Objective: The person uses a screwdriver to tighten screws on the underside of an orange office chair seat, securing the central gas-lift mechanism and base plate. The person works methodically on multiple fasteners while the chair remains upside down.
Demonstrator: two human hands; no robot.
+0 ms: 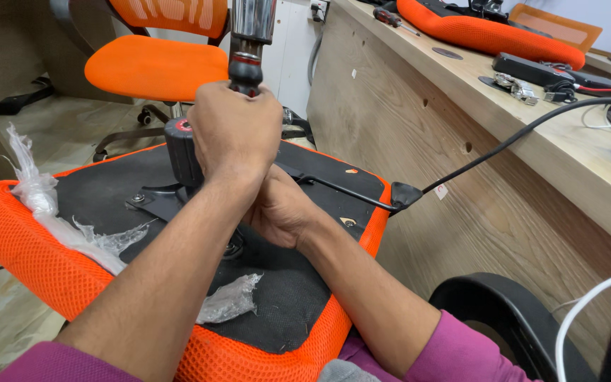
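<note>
Wooden panelling of a long worktop (532, 134) fills the right of the frame, with a second orange chair (153, 67) standing at upper left. At centre, an upturned orange seat (30, 247) lies across our lap, its black underside (284, 283) facing up and scraps of clear plastic wrap (51, 212) clinging along its left edge.

Our left hand (235, 131) is clenched around the gas-lift column (249, 42), which rises upright out of the top of the frame. Our right hand (281, 209) sits lower, wrapped about the base of that column where it meets the black mechanism plate (157, 205); whether its grip is tight we cannot tell, since the left forearm covers the fingers. A black lever (362, 198) runs off the plate toward the right edge of the seat.

We judge the step in hand to be seating the column in the mechanism. Next would call for keeping the column square to the plate and bearing straight down, with the seat steadied against tipping.
</note>
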